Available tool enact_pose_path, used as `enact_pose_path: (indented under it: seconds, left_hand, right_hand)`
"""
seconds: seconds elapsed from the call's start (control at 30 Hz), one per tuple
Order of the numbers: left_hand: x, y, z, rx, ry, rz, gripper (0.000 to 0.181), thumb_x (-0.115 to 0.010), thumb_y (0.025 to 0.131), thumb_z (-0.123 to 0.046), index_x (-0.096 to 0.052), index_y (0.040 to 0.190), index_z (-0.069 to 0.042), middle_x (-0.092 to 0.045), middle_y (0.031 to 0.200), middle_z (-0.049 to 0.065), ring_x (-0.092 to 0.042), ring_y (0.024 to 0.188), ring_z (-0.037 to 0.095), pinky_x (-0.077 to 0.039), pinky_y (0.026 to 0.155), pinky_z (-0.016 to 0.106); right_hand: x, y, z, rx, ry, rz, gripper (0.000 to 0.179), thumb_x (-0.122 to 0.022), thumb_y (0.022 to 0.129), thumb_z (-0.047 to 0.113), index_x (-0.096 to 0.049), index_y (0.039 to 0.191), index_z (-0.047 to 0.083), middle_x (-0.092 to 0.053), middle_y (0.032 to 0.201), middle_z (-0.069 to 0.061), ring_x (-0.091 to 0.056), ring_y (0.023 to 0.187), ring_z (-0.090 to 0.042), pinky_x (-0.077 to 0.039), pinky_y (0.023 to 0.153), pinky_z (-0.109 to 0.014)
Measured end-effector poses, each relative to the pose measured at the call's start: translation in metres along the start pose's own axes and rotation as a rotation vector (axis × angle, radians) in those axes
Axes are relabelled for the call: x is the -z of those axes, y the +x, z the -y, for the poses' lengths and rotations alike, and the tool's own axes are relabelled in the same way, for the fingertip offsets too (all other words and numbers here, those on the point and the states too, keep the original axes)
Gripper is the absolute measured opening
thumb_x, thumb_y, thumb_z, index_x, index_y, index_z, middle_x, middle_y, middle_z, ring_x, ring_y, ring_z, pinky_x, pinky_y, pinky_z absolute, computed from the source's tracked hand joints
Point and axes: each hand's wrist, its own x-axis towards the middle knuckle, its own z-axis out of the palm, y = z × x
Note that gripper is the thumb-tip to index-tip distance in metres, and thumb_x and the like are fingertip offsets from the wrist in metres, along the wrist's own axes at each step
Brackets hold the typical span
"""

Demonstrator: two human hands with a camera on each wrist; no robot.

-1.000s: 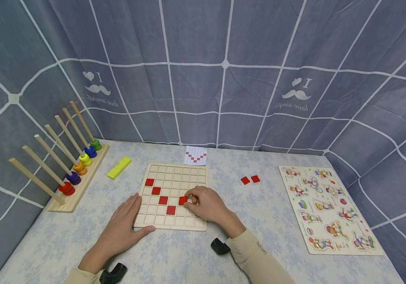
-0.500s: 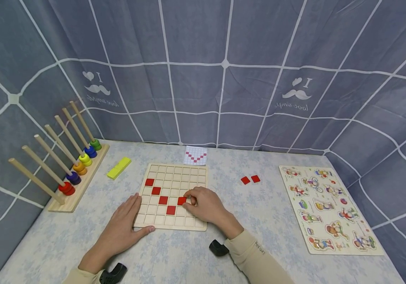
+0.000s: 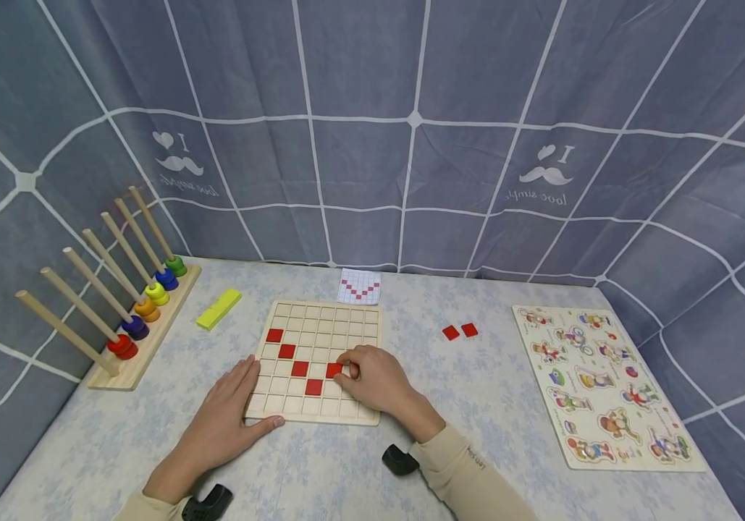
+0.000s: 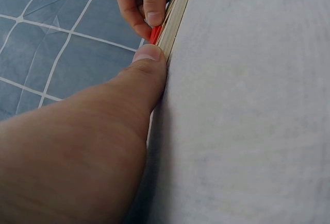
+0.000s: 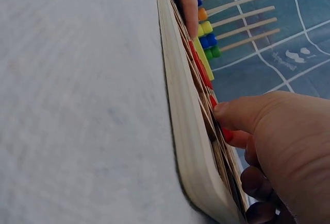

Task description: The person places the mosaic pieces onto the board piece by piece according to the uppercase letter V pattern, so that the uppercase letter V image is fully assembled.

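A wooden grid board (image 3: pixel 316 312) lies on the table in the head view, with several red square tiles running diagonally down from its left side. My right hand (image 3: pixel 375 378) pinches a red tile (image 3: pixel 334 370) between thumb and index finger, at a cell right of and above the lowest tile (image 3: pixel 313 387). In the right wrist view the thumb and a fingertip of the right hand (image 5: pixel 289 147) touch red at the board's surface. My left hand (image 3: pixel 225 418) rests at the board's left side, fingers extended, thumb (image 4: pixel 147 62) against the front edge.
Two loose red tiles (image 3: pixel 460 331) lie right of the board. Behind it leans a pattern card (image 3: pixel 359 286). A yellow bar (image 3: pixel 219 309) and a peg stand with coloured rings (image 3: pixel 144 344) are at left; a picture puzzle board (image 3: pixel 607 391) lies at right.
The pinched tile and my right hand have shifted slightly left, and the tile sits straighter in the grid. My left hand has stayed in place.
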Motion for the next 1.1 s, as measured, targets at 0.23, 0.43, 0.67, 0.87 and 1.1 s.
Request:
enact_pose_path:
  seconds: [0.23,0.43,0.67,0.87,1.1]
  left_hand:
    - [-0.002,0.0,0.001,0.004,0.006,-0.005,0.115,-0.067,0.084,-0.073,-0.027,0.159,0.004,-0.026,0.166,0.025,-0.025,0.153,0.047,-0.024,0.121,0.066]
    - [-0.003,0.001,0.002,-0.001,0.01,-0.01,0.114,-0.067,0.084,-0.073,-0.027,0.159,0.003,-0.026,0.166,0.025,-0.025,0.152,0.047,-0.024,0.121,0.066]
    - [-0.002,0.001,0.002,0.003,0.019,-0.008,0.115,-0.066,0.083,-0.073,-0.028,0.159,0.003,-0.026,0.166,0.025,-0.025,0.153,0.047,-0.024,0.121,0.066]
    - [-0.001,0.001,0.001,-0.005,0.014,-0.012,0.114,-0.068,0.084,-0.071,-0.028,0.159,0.004,-0.026,0.166,0.026,-0.025,0.152,0.048,-0.025,0.12,0.067]
    - [-0.004,0.001,0.003,-0.008,0.019,-0.012,0.115,-0.067,0.084,-0.072,-0.026,0.159,0.004,-0.025,0.166,0.026,-0.024,0.153,0.048,-0.024,0.12,0.067]
  right_hand:
    - [-0.001,-0.001,0.0,0.014,-0.003,-0.012,0.02,-0.075,0.093,0.029,-0.078,0.107,0.015,-0.051,0.068,0.013,-0.046,0.065,-0.001,-0.042,0.065,-0.017]
    - [-0.001,-0.001,0.001,0.006,0.005,-0.027,0.021,-0.076,0.093,0.029,-0.08,0.108,0.015,-0.053,0.066,0.012,-0.045,0.063,-0.001,-0.039,0.062,-0.016]
    - [0.0,-0.001,0.001,0.005,0.029,-0.027,0.027,-0.078,0.091,0.03,-0.08,0.112,0.014,-0.053,0.066,0.013,-0.044,0.062,0.0,-0.039,0.06,-0.016]
    - [0.015,0.0,-0.012,-0.033,0.113,-0.046,0.037,-0.08,0.089,0.035,-0.077,0.118,0.012,-0.055,0.072,0.011,-0.047,0.064,-0.002,-0.043,0.064,-0.018]
    - [0.053,-0.011,-0.069,-0.143,0.16,-0.197,0.044,-0.086,0.083,0.032,-0.076,0.121,0.011,-0.057,0.075,0.007,-0.05,0.068,-0.008,-0.047,0.066,-0.023]
